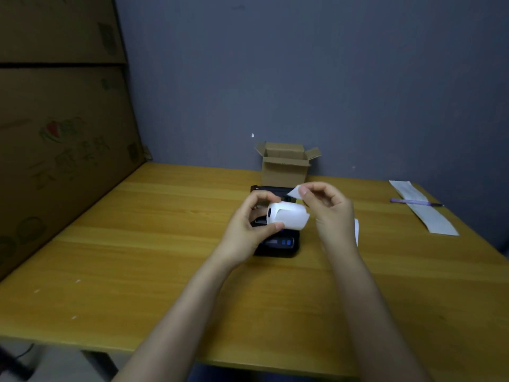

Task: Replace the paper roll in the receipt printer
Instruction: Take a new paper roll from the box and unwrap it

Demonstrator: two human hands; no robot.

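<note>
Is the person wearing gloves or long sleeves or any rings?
No gloves. The left hand and right hand are both bare, and both forearms are uncovered right down to the picture's bottom edge, so no sleeves show. No ring, watch or bracelet is visible on either.

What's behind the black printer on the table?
Behind the printer stands a small open cardboard box against the wall. The box's inside isn't visible. The hands and paper roll cover the printer's middle.

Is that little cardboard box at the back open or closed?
Open. The cardboard box stands upright behind the printer with its top flaps folded outward. Its contents cannot be seen from this angle.
</note>
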